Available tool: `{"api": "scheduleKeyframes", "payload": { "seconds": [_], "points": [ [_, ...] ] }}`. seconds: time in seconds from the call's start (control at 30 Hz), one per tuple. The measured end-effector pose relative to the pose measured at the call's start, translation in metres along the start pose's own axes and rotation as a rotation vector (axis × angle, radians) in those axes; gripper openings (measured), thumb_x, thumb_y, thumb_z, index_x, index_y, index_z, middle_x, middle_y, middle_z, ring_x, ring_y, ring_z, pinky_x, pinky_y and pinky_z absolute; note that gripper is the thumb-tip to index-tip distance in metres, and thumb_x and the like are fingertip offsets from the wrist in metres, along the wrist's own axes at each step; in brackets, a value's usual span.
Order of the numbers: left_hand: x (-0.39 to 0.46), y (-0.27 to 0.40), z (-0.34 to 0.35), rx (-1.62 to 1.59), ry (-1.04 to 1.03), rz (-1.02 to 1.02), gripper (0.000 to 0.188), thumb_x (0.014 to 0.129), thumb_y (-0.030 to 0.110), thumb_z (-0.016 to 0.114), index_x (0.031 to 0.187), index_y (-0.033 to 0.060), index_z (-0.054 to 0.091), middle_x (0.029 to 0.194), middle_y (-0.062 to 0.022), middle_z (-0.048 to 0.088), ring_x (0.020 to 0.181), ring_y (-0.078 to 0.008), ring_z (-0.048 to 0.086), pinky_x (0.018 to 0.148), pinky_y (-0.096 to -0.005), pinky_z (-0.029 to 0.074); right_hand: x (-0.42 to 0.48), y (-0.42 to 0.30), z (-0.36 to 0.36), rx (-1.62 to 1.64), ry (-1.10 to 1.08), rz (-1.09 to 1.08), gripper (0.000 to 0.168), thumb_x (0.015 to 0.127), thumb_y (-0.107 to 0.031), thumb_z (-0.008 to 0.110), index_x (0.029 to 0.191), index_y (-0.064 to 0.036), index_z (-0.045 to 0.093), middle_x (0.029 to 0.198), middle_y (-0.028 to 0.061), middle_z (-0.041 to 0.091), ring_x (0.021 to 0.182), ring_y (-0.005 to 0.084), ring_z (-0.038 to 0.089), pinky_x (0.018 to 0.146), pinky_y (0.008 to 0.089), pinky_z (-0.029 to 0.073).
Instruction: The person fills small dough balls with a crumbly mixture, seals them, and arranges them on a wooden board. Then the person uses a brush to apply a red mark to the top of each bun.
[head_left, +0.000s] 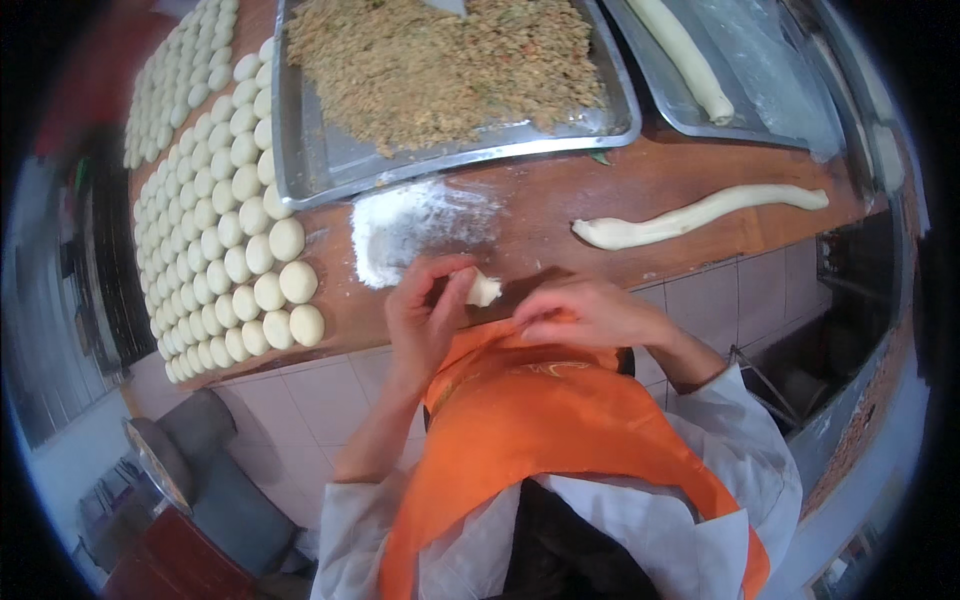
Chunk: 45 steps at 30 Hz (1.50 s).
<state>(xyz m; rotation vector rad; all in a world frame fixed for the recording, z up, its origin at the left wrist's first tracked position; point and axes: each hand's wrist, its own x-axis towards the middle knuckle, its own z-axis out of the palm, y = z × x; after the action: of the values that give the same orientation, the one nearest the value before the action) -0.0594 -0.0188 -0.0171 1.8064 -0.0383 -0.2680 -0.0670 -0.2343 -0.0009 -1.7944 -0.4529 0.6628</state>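
My left hand (429, 307) pinches a small piece of dough (484, 289) between thumb and fingers, above the front edge of the wooden table. My right hand (559, 311) is a little to the right, its fingers apart and curled, touching no dough that I can see. Beyond my left hand lies a patch of white flour (397, 225). A rope of dough (690, 219) stretches across the table on the right. Rows of round dough pieces (298, 282) cover the left part of the table.
A metal tray (322, 154) of crumbly brown filling (450, 75) stands beyond the flour. Another metal tray (757, 133) at the back right holds a second dough rope (682, 56) and clear plastic film (765, 75). The wooden table's front edge (345, 341) runs close to my orange apron (540, 405).
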Motion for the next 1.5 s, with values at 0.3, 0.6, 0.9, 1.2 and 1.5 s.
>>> {"api": "scheduleKeyframes", "payload": {
  "seconds": [0.3, 0.6, 0.9, 1.2, 1.5],
  "points": [
    [0.047, -0.010, 0.115, 0.213, -0.167, 0.329, 0.018, 0.085, 0.007, 0.059, 0.102, 0.0013, 0.059, 0.113, -0.0148, 0.055, 0.082, -0.0247, 0.061, 0.066, -0.0319, 0.050, -0.054, 0.047, -0.049, -0.850, 0.560, -0.020, 0.040, 0.074, -0.016, 0.069, 0.111, -0.007, 0.057, 0.109, 0.0092, 0.057, 0.102, 0.0283, 0.050, 0.087, 0.0396, 0.039],
    [0.055, 0.006, 0.105, 0.038, -0.353, 0.079, 0.033, 0.079, 0.015, 0.067, 0.106, 0.0049, 0.051, 0.091, -0.0102, 0.059, 0.080, -0.0189, 0.060, 0.070, -0.0302, 0.049, -0.041, 0.051, -0.053, -0.661, 0.464, -0.010, 0.038, 0.073, -0.012, 0.068, 0.108, -0.005, 0.055, 0.102, 0.0100, 0.053, 0.095, 0.0307, 0.049, 0.082, 0.0397, 0.040],
    [0.066, 0.009, 0.117, 0.390, 0.061, 0.788, 0.022, 0.074, 0.004, 0.064, 0.095, 0.0021, 0.056, 0.104, -0.0090, 0.059, 0.098, -0.0283, 0.056, 0.089, -0.0385, 0.045, -0.036, 0.063, -0.072, -0.529, 0.318, 0.005, 0.027, 0.078, -0.010, 0.059, 0.103, -0.003, 0.054, 0.093, 0.0158, 0.056, 0.092, 0.0367, 0.051, 0.082, 0.0420, 0.041],
    [0.066, 0.014, 0.168, 0.208, 0.015, 0.435, 0.015, 0.083, 0.020, 0.059, 0.092, 0.0078, 0.058, 0.090, -0.0120, 0.057, 0.080, -0.0324, 0.057, 0.070, -0.0404, 0.048, -0.051, 0.076, -0.061, -0.449, 0.461, -0.011, 0.021, 0.077, -0.007, 0.057, 0.097, 0.001, 0.054, 0.097, 0.0181, 0.056, 0.088, 0.0352, 0.051, 0.079, 0.0417, 0.040],
    [0.050, 0.008, 0.027, 0.789, -0.110, 0.675, 0.037, 0.077, 0.012, 0.060, 0.113, 0.0063, 0.053, 0.111, -0.0136, 0.054, 0.104, -0.0307, 0.052, 0.088, -0.0410, 0.043, -0.048, 0.025, -0.083, -0.893, 0.419, -0.043, 0.026, 0.075, -0.009, 0.067, 0.097, 0.001, 0.057, 0.100, 0.0139, 0.058, 0.091, 0.0350, 0.052, 0.079, 0.0416, 0.041]
  ]
}}
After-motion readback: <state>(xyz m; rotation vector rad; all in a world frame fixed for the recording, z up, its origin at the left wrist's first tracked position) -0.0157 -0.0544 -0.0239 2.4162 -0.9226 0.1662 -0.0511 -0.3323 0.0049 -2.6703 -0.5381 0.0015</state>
